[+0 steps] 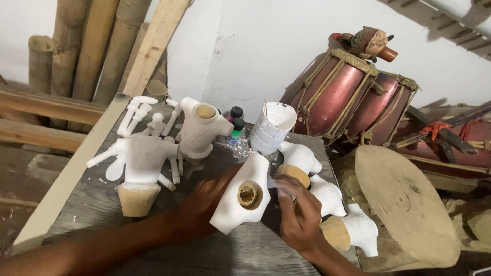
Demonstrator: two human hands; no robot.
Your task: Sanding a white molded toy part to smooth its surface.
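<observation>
My left hand [204, 202] grips a white-painted wooden doll torso [244, 197] from behind, its bare wooden neck hole facing me. My right hand [300, 214] is closed at the torso's right side, fingers pinched near its shoulder; what it pinches is hidden. Both hands hover over a grey wooden tabletop [102, 204]. Three more white torsos [327, 197] lie in a row just right of my right hand.
Two upright white torsos [143, 163] [200, 128] and several white peg limbs [134, 115] stand at the back left. Small paint bottles [235, 125] and a white cup with a stick [273, 128] sit behind. A red drum [348, 97], a log round [404, 199] and bamboo poles [92, 46] surround the table.
</observation>
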